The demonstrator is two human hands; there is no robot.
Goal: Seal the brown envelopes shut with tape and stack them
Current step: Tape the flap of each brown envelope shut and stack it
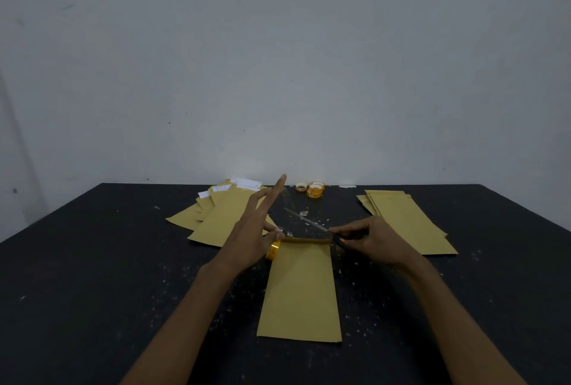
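A brown envelope lies lengthwise in front of me on the dark table, its flap end at the far side. My left hand pinches a small yellow tape roll at the envelope's top left corner, with its other fingers stretched upward. My right hand grips a pair of scissors at the top right corner, the blades pointing left across the table above the flap. A clear strip of tape seems to run from the roll, but it is hard to make out.
A loose heap of brown envelopes with white papers sticking out lies at the back left. A neater stack of envelopes lies at the back right. Spare tape rolls stand near the far edge by the wall.
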